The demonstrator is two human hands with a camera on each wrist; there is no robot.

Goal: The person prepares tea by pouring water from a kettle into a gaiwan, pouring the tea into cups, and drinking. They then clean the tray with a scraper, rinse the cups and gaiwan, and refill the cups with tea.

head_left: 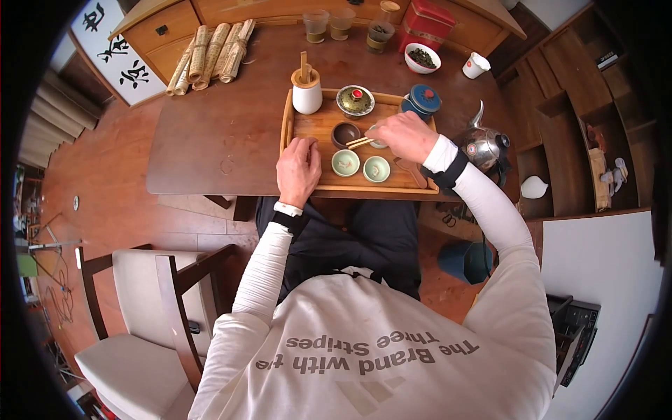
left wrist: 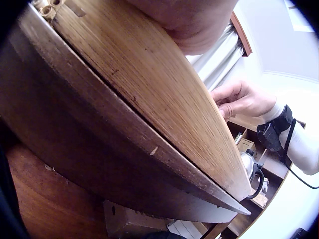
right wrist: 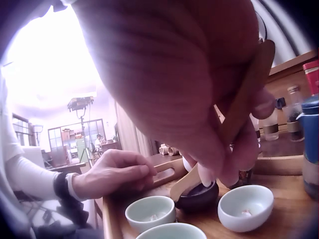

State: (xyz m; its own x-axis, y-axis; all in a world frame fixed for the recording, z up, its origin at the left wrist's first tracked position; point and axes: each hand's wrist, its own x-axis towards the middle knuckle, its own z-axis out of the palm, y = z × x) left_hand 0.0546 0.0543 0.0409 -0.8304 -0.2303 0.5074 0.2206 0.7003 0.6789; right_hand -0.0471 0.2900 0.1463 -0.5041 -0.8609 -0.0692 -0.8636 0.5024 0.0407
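Note:
My right hand [head_left: 406, 137] pinches wooden tongs [head_left: 360, 143], whose tips reach the rim of a small dark cup [head_left: 339, 140] on the wooden tray [head_left: 322, 123]. Seen in the right wrist view, the tongs [right wrist: 247, 89] slant down to the dark cup [right wrist: 199, 200]. Pale green cups [head_left: 345, 164] [head_left: 376, 169] stand in front of it, and another [right wrist: 245, 209] is partly hidden under the right hand in the head view. At the tray's left end rests my left hand [head_left: 299, 172], its fingers loosely bent, near the handle slot.
A white tool holder [head_left: 306, 96], a lidded bowl [head_left: 355, 101] and a blue pot [head_left: 424, 99] stand at the tray's back. To the right is a steel kettle [head_left: 484, 145]. Behind are a tea bowl [head_left: 422, 59], red box [head_left: 428, 25], white pitcher [head_left: 476, 66] and bamboo scrolls [head_left: 210, 56].

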